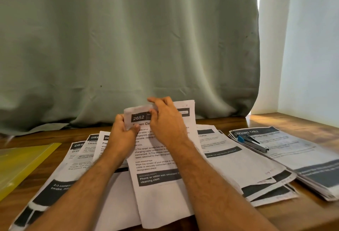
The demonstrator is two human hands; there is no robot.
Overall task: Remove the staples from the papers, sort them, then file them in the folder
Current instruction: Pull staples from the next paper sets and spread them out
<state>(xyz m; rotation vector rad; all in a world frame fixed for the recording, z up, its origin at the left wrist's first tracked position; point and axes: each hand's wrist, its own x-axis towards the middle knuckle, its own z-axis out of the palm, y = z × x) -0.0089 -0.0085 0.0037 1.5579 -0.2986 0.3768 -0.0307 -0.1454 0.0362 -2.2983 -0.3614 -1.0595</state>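
Head view: both hands gripped the "2652" sheet [156, 157] mid-table atop fanned papers [238, 166]. Left hand [122, 135] pinched its left edge, right hand [165, 118] curled the top corner. Thin, floppy, tear-prone; best held near the stapled corner.

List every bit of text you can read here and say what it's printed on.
"2652": header of the held sheet.
"Phone or tablet with smudged... cleaning cloth": same sheet's dark band.
"DRESSING TABLE": header of the right stack.
"Coffee": sheet right of it.
Left sheets: cut off, blurred.
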